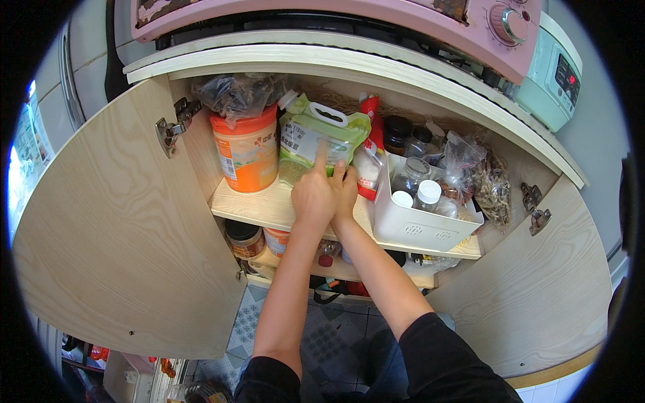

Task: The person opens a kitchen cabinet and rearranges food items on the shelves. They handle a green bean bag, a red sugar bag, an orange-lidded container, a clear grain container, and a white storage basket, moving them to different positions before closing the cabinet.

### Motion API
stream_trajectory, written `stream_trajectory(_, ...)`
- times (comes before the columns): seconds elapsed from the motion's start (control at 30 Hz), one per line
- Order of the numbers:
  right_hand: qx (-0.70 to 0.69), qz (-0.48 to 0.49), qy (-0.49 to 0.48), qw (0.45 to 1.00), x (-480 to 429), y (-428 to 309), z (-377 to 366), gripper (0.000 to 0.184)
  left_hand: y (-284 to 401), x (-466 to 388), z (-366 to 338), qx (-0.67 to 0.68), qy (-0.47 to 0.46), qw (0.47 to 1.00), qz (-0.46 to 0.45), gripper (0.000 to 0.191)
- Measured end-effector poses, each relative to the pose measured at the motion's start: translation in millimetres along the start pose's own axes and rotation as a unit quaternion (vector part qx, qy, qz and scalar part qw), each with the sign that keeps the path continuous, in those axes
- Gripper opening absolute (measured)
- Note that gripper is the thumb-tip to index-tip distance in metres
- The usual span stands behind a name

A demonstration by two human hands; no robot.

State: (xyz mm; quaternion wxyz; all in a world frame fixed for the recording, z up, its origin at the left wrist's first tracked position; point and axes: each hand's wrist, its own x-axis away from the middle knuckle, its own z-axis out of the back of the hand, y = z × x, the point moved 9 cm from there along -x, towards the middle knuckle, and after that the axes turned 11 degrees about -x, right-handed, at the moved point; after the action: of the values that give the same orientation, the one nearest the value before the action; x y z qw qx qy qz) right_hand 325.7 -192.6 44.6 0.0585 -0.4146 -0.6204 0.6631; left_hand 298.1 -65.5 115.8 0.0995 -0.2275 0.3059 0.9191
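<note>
A green plastic bag of mung beans [302,132] with a white carry handle stands on the upper cabinet shelf [262,204]. My left hand [313,196] is in front of it, with its index finger extended over the bag's printed front. Just to its right, my right hand [345,189] reaches the bag's lower right corner, its fingertips against the green plastic. The hands overlap at the heels, so some fingers are hidden, and whether either one grips the bag is unclear. An orange tub [247,151] stands left of the bag. A red and white packet [369,161] leans at its right.
A white bin [426,229] holding jars and bags stands on the shelf's right side. Dried goods in a clear bag [493,186] sit beside it. The left door [131,226] and right door [534,287] hang open. A pink toaster oven [342,20] sits above.
</note>
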Motion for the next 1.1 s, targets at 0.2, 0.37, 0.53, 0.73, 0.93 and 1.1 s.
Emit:
stream_trajectory(0.2,0.016,-0.001,-0.001,1.0,1,-5,1,0.05,4,-1,1,-0.023,0.02,0.999,-0.033,0.054)
stream_trajectory(0.37,0.017,0.001,0.004,1.0,2,-8,1,0.051,3,-1,1,-0.033,0.021,0.998,-0.039,0.053)
stream_trajectory(0.53,0.011,0.008,0.004,1.0,1,-6,0,0.05,3,0,4,-0.038,0.019,0.998,-0.045,0.052)
stream_trajectory(0.73,-0.003,0.007,0.0,1.0,1,-3,-1,0.052,-3,0,9,-0.029,0.025,0.999,-0.038,0.063)
stream_trajectory(0.93,-0.006,-0.003,0.003,1.0,1,-5,0,0.051,-18,-3,1,-0.061,-0.001,0.998,-0.013,0.072)
stream_trajectory(1.1,-0.016,0.002,0.011,1.0,2,-7,0,0.049,-34,-4,-3,-0.066,0.003,0.998,0.017,0.076)
